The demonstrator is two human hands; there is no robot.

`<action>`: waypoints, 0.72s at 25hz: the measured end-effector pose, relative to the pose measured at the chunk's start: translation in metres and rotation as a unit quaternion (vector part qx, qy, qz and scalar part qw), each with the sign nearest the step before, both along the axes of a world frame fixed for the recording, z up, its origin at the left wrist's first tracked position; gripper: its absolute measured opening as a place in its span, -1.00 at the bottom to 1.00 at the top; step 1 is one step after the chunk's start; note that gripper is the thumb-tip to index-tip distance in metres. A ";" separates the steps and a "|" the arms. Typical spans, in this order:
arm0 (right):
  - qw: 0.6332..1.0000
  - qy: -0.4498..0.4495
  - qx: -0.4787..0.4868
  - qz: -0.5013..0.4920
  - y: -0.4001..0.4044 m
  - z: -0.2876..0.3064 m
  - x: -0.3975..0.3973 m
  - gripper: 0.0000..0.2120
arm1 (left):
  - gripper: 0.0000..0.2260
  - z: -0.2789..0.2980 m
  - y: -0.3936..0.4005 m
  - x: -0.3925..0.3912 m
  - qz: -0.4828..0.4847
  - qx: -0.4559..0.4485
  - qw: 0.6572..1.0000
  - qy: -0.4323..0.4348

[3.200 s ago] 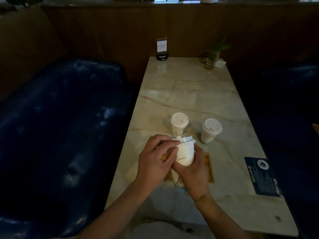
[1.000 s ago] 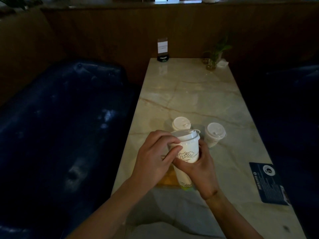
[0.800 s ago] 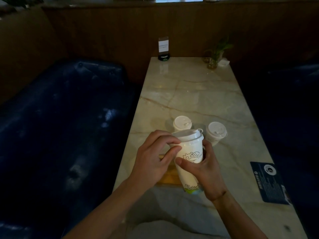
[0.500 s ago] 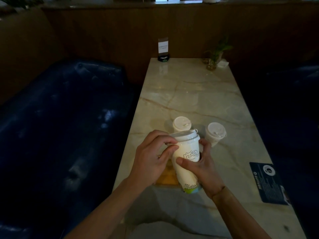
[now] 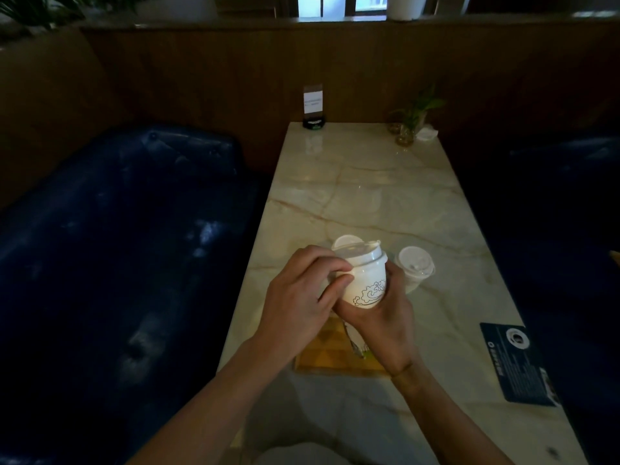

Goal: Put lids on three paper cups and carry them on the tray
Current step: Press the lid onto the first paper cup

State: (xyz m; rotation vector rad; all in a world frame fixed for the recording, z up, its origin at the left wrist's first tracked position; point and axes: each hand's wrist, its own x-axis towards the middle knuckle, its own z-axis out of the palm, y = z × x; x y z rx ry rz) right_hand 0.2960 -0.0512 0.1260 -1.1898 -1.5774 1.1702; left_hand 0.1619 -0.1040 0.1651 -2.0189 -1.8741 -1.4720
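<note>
A dark blue sofa [image 5: 110,256] fills the left side, beside the marble table [image 5: 369,196]. The left hand [image 5: 298,297] curls round the upper left side of the cup [image 5: 364,286], its fingers [image 5: 322,263] bent over the edge of the lid [image 5: 359,255] and the thumb pressed on the cup wall just under the rim. The lid sits on the cup mouth, with a small tab sticking up at its far right edge. The right hand [image 5: 385,313] grips the cup from the right and below, fingers wrapped behind it and thumb across the front under the cloud drawing. The cup is held up, tilted, above the wooden tray [image 5: 330,355], which lies on the table under both hands. Just past the left fingers, a second lidded cup [image 5: 345,241] peeks out behind the held one. To the right of the right fingers stands a third lidded cup [image 5: 414,268], on the table. Farther right, near the table edge, lies a dark card [image 5: 516,364]. At the far end stand a sign [image 5: 313,107] and a small plant [image 5: 414,117].
</note>
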 end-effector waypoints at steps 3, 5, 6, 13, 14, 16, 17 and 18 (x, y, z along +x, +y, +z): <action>1.000 0.019 -0.007 0.017 -0.004 0.004 0.006 -0.25 | -0.85 0.002 -0.003 0.000 -0.009 0.025 0.999 0.018; 0.999 0.029 -0.017 0.028 -0.008 0.004 0.012 -0.25 | -0.85 0.001 -0.007 0.001 -0.010 0.029 0.999 0.016; 0.998 0.039 -0.024 0.035 -0.009 0.003 0.015 -0.27 | -0.85 0.000 -0.008 0.002 -0.012 0.024 1.000 0.007; 0.979 0.124 -0.127 0.103 -0.011 -0.007 0.028 -0.31 | -0.85 -0.009 -0.013 0.003 -0.035 -0.004 0.998 -0.043; 0.977 0.129 -0.133 0.107 -0.012 -0.008 0.029 -0.29 | -0.86 -0.010 -0.014 0.003 -0.039 -0.005 0.998 -0.047; 0.976 0.124 -0.137 0.115 -0.012 -0.011 0.028 -0.26 | -0.87 -0.013 -0.015 0.002 -0.040 -0.005 0.998 -0.047; 0.976 0.119 -0.140 0.116 -0.011 -0.012 0.027 -0.25 | -0.88 -0.015 -0.014 0.001 -0.036 -0.006 0.998 -0.044; 0.977 0.112 -0.140 0.117 -0.009 -0.013 0.026 -0.26 | -0.87 -0.017 -0.013 0.000 -0.030 -0.010 0.999 -0.041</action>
